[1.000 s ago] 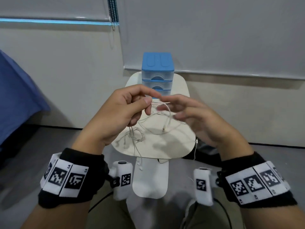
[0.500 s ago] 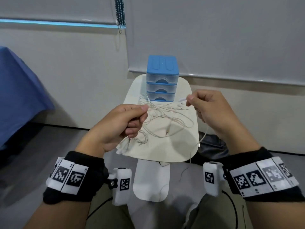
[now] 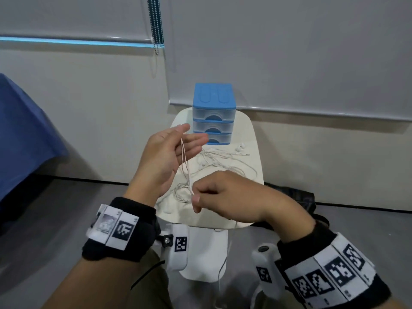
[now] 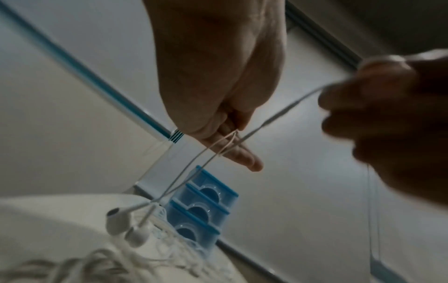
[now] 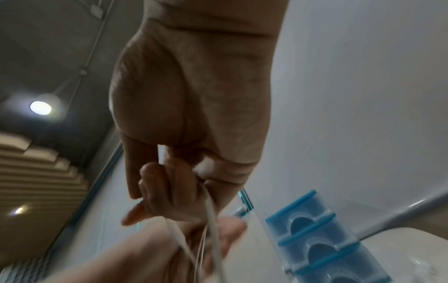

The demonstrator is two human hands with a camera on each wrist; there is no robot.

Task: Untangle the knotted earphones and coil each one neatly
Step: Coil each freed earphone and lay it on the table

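The worktop (image 3: pixel 249 210), small and pale, carries everything. At its far edge a blue drawer unit (image 3: pixel 214 112) stands, untouched by the hands.

Most of the earphones (image 3: pixel 223 159) are seen lying loose across the middle and right of the worktop, their wires crossing one another in wide loops, with a tighter bunch near the left front edge. A pair of buds (image 3: pixel 239 149) is seen near the drawer unit; in the left wrist view another pair of buds (image 4: pixel 126 226) lies on the worktop at the end of wires that rise to the hands. One wire hangs over the front edge toward the floor.

The left hand (image 3: pixel 165 157) is held up over the left side of the worktop with its fingers extended, and thin wires are draped over them; no closed grasp is visible. The right hand (image 3: pixel 225 195) is curled above the front edge, and a wire is pinched between its thumb and fingertips just below the left hand.

No coil is seen anywhere on the worktop. The task is judged to be at an early stage: one strand is being drawn free, the heap is not yet separated, and all coiling is left to do.
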